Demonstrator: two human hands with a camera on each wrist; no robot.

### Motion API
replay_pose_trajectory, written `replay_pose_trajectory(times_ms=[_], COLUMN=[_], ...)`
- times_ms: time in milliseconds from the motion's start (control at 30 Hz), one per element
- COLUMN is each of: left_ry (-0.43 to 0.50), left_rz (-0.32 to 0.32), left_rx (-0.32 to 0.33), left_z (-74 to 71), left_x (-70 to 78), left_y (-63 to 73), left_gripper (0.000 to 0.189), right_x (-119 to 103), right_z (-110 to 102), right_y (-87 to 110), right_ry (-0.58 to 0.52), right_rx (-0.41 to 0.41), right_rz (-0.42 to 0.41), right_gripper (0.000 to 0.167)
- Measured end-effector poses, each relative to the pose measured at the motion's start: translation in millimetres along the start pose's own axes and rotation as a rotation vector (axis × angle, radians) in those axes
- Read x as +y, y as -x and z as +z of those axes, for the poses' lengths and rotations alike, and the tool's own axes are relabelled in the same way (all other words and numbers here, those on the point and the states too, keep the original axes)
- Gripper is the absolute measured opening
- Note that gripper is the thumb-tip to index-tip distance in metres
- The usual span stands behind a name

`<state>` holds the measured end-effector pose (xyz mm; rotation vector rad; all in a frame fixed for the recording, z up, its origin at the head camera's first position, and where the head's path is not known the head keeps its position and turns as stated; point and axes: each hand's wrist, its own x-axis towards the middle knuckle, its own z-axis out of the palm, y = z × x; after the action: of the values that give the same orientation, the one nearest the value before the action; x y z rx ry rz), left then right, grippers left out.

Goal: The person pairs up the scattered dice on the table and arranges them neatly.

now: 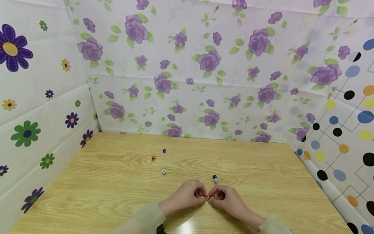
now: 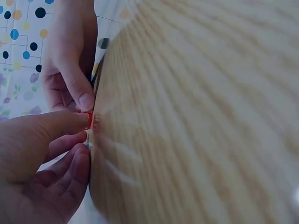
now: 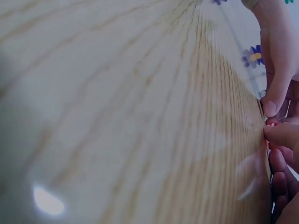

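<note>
Near the table's front, a red die (image 1: pixel 207 197) with white pips sits between my two hands. My left hand (image 1: pixel 190 195) pinches it from the left with curled thumb and fingers. From the opposite side my right hand (image 1: pixel 226 199) pinches the same die. The left wrist view shows a bit of the red die (image 2: pixel 88 119) between the thumbs. In the right wrist view the fingertips hide most of the red die (image 3: pixel 271 124). Just beyond my right fingers a blue die (image 1: pixel 214 176) and a white die (image 1: pixel 216 180) appear close together.
Farther left on the wooden table (image 1: pixel 102 182) lie another white die (image 1: pixel 164 172), a second red die (image 1: pixel 153 158) and a second blue die (image 1: pixel 164 150), spaced apart. Patterned cloth (image 1: pixel 190 74) hangs behind the table and along both sides.
</note>
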<state>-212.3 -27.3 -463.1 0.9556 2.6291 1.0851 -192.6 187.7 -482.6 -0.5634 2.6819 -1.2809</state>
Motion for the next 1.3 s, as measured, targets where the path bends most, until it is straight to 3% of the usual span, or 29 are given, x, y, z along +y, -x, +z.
replay_pose_trajectory(times_ms=[133, 267, 533, 667, 800, 933, 1133, 1300], left_ry=[0.003, -0.018, -0.048, -0.11, -0.123, -0.088, -0.055, -0.046], left_rz=[-0.018, 0.006, 0.11, 0.129, 0.096, 0.013, -0.107, -0.181], left_rx=[-0.025, -0.012, -0.055, -0.01, 0.068, 0.151, 0.266, 0.283], left_z=[-10.0, -26.2, -78.3, -107.2, -131.1, -147.1, -158.1, -161.5], left_x=[-5.3, -14.8, -43.0, -60.5, -84.2, -112.4, -148.0, -162.8], left_y=[6.7, 14.3, 23.1, 25.4, 25.4, 26.3, 28.0, 28.4], left_gripper=[0.013, 0.009, 0.012, 0.014, 0.016, 0.018, 0.023, 0.025], right_x=[-0.9, -1.8, -1.5, -0.8, -0.7, -1.2, -2.6, -3.1], right_z=[-0.7, -2.7, -4.4, -4.0, -4.2, -4.5, -4.6, -3.8], right_y=[-0.4, -0.2, 0.8, 0.6, 0.0, -0.3, 0.0, 0.2], right_ry=[-0.002, -0.019, -0.022, -0.031, -0.032, -0.029, -0.038, -0.041], right_rx=[-0.013, -0.03, -0.043, -0.047, -0.047, -0.047, -0.048, -0.047], right_rz=[0.002, 0.011, 0.009, 0.016, 0.02, 0.016, 0.009, 0.003], right_gripper=[0.008, 0.008, 0.008, 0.009, 0.01, 0.009, 0.01, 0.01])
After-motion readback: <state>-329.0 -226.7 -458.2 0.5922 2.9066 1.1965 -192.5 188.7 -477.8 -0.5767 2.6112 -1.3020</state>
